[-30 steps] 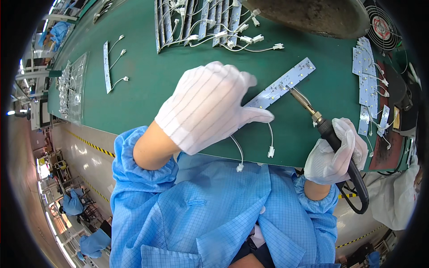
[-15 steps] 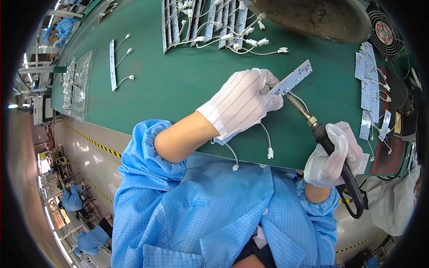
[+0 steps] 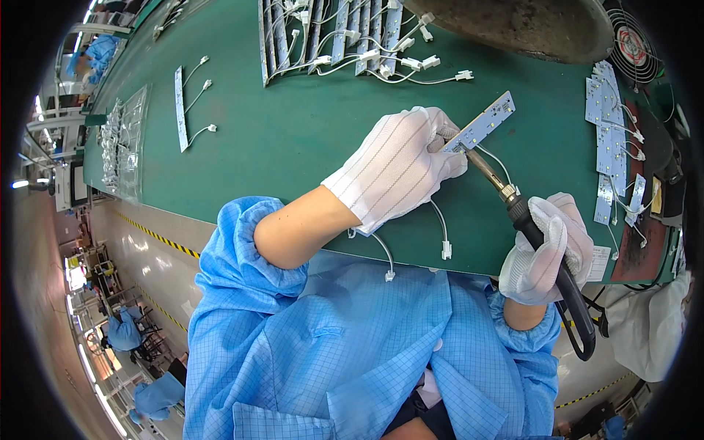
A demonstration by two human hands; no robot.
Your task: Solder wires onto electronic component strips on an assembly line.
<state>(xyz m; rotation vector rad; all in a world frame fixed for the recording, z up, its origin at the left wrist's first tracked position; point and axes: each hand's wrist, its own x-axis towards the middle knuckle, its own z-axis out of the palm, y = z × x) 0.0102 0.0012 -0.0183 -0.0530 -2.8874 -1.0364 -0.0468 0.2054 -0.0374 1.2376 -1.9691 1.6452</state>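
My left hand (image 3: 400, 165), in a white striped glove, is closed on a long light-blue LED circuit board (image 3: 485, 125). The board slants up to the right, and its lower stretch is hidden beneath the hand. White wires with small connectors (image 3: 446, 250) hang from it toward the table's near edge. In my gloved right hand (image 3: 546, 249) is a soldering iron (image 3: 529, 222) with a black handle, gripped like a pen. Its metal tip meets the board, or comes very close to it, just beside my left fingertips, where a white wire starts.
Several wired strips (image 3: 341, 37) lie at the back of the green table (image 3: 279, 139). One more strip (image 3: 180, 110) and a clear plastic tray (image 3: 133, 143) are at left. Stacked boards (image 3: 609, 139) sit at right, near a fan (image 3: 631, 48) and a large dark rounded object (image 3: 513, 26).
Both hands keep their grips and stay almost in place. The board's far end has shifted slightly up and right. The view has moved a little.
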